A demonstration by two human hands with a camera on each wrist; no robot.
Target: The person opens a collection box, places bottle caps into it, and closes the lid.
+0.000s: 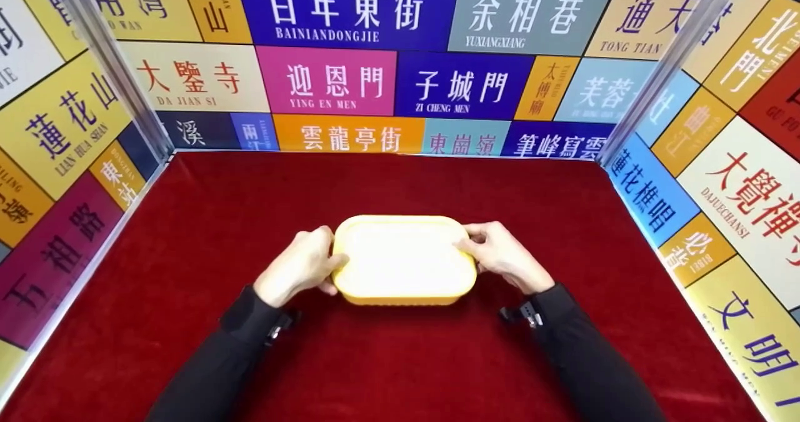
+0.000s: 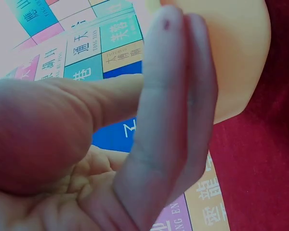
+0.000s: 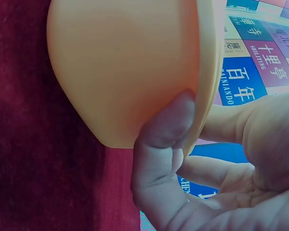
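Observation:
A yellow oval plastic container (image 1: 404, 256) is in the middle of the red surface in the head view, its top washed out to white, so I cannot tell whether a lid covers it. My left hand (image 1: 304, 261) grips its left end, thumb over the rim and fingers along the side. On the right end, my right hand (image 1: 500, 250) does the same. The left wrist view shows the left hand's fingers (image 2: 161, 96) against the container's wall (image 2: 241, 53). In the right wrist view, a curled finger (image 3: 166, 125) presses the smooth wall (image 3: 120, 62) just under the rim.
Dark red cloth (image 1: 400, 359) covers the tabletop. Panels with coloured name tiles (image 1: 347, 9) stand at the back and both sides. Metal posts (image 1: 119, 65) rise at the rear corners. Black sleeves with wrist straps (image 1: 275, 328) cover both forearms.

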